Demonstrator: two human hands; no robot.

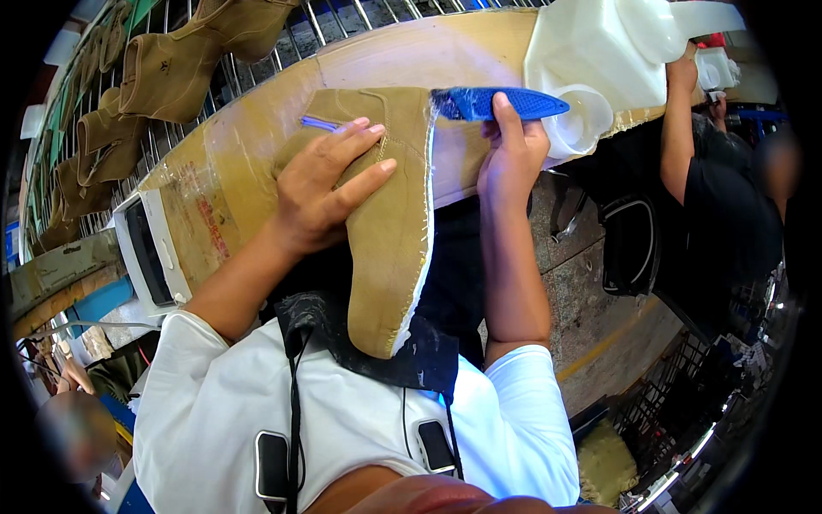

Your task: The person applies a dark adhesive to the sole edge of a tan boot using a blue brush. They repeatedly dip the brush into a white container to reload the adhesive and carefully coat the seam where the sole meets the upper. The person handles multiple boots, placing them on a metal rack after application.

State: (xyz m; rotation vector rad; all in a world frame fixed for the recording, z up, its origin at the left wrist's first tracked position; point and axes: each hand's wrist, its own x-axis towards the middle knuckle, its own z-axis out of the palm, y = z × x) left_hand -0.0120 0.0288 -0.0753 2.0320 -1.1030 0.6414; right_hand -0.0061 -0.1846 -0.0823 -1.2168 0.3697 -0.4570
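A tan suede boot (390, 231) lies on its side across the table edge and my lap. White glue-like paste runs along its sole edge, beside a row of stitches. My left hand (321, 184) holds the boot from the left, with its fingers laid across the side and the thumb hidden. A blue-handled brush (514, 104) is gripped in my right hand (514, 158), thumb on top of the handle. Its whitish bristle end touches the upper corner of the boot's pasted edge. A purple-blue strip (318, 124) shows on the boot beside my left fingers.
A cardboard-covered table (462, 51) curves ahead. At its right stand a white plastic container (591, 60) and a translucent cup (579, 120). More tan boots (171, 73) hang on a metal rack at left. Another person (728, 180) in black sits at right.
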